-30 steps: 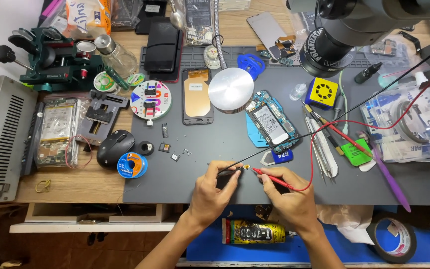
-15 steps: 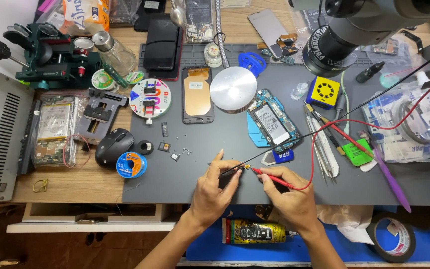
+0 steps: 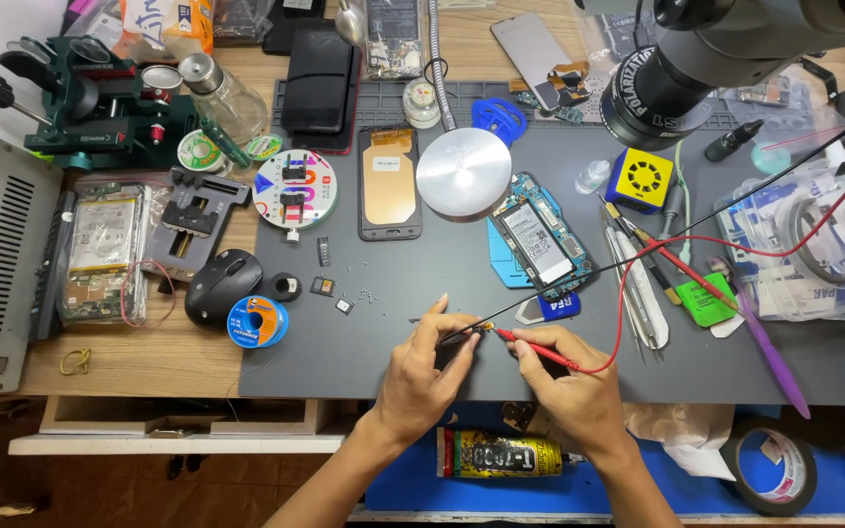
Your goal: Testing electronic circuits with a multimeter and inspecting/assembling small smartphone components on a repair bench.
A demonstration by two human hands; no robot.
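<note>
My left hand (image 3: 424,376) grips a black test probe (image 3: 457,334) with a black wire running up to the right. A red test probe (image 3: 540,350) with a red wire sits in my right hand (image 3: 571,389). The two probe tips meet over a tiny gold-coloured part (image 3: 488,328) lying on the dark grey work mat (image 3: 393,332). Both hands rest on the mat near its front edge.
An opened phone board on a blue holder (image 3: 538,240), a round metal disc (image 3: 463,172), a phone back panel (image 3: 389,180) and a microscope head (image 3: 677,68) lie beyond. Tweezers (image 3: 638,284), a solder spool (image 3: 256,322), a mouse (image 3: 220,286) and a glue tube (image 3: 496,454) surround the hands.
The view has shifted slightly. Both hands keep the probes at the same spot on the small part; my left fingers have lifted a little.
</note>
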